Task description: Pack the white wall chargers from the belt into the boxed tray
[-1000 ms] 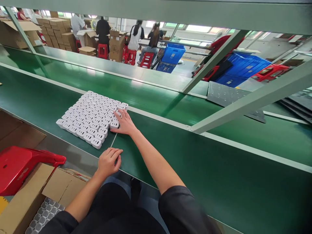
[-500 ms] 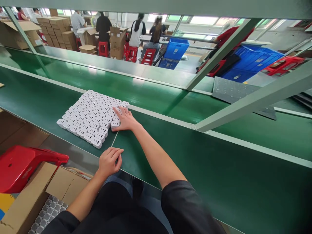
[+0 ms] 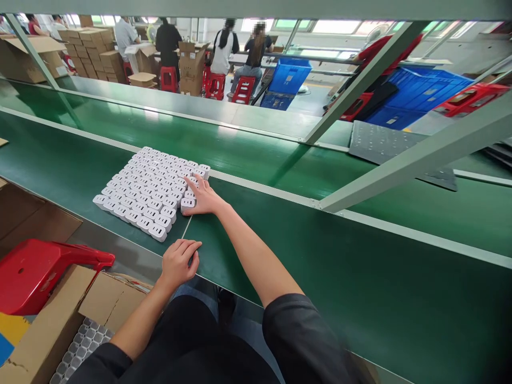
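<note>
White chargers (image 3: 144, 184) with dark port slots on top stand close together in a block on the green conveyor belt (image 3: 360, 277). My right hand (image 3: 205, 196) is over the block's right edge, its thumb against the near end charger (image 3: 188, 204) and its fingers spread across the chargers beside it. The palm hides part of that row. Nearer to me, my left hand (image 3: 178, 262) is at the belt's front edge, loosely curled, with nothing visible in it. It is apart from the chargers.
An open carton (image 3: 48, 320) with rows of clear-grey pieces stands below left, near a red stool (image 3: 36, 272). A slanted metal post (image 3: 400, 165) rises on the right, before a dark mat (image 3: 384, 141). Several people sit or stand beyond, among cartons and blue crates (image 3: 290, 74).
The view has shifted slightly. My right hand stays on the chargers and my left hand stays by the belt edge; the block looks the same.
</note>
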Action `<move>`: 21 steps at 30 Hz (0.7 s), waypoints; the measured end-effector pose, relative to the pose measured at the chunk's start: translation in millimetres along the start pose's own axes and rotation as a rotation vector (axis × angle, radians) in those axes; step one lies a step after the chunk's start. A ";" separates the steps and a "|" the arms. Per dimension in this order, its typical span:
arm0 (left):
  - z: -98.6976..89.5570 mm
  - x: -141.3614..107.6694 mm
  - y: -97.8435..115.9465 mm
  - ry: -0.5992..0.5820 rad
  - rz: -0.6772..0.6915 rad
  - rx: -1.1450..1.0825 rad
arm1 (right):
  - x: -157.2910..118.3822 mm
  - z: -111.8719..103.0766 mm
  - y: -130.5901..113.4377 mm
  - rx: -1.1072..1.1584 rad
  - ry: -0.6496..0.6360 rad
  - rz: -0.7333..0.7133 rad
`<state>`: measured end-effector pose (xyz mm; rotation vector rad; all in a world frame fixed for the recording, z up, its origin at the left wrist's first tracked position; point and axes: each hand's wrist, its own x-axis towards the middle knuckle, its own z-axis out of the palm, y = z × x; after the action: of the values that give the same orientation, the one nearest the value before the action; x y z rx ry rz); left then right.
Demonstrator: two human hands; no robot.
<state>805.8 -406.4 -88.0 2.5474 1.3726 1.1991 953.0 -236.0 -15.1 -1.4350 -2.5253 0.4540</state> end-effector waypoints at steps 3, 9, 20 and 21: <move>0.7 -0.5 -0.8 -0.004 -0.006 -0.011 | 0.5 3.5 0.8 0.017 0.014 0.005; 0.1 -0.4 0.3 -0.024 -0.066 -0.058 | 0.4 8.2 -1.2 0.132 0.077 -0.035; 0.0 33.8 6.8 0.016 -0.478 -0.607 | -94.1 9.6 15.9 1.273 0.237 -0.118; 2.1 42.3 11.3 0.010 -0.531 -0.688 | -105.3 11.5 15.8 1.429 0.236 -0.093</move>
<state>828.7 -382.4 -59.4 1.5938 1.2287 1.2720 1015.4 -320.9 -33.9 -0.6743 -1.3320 1.4974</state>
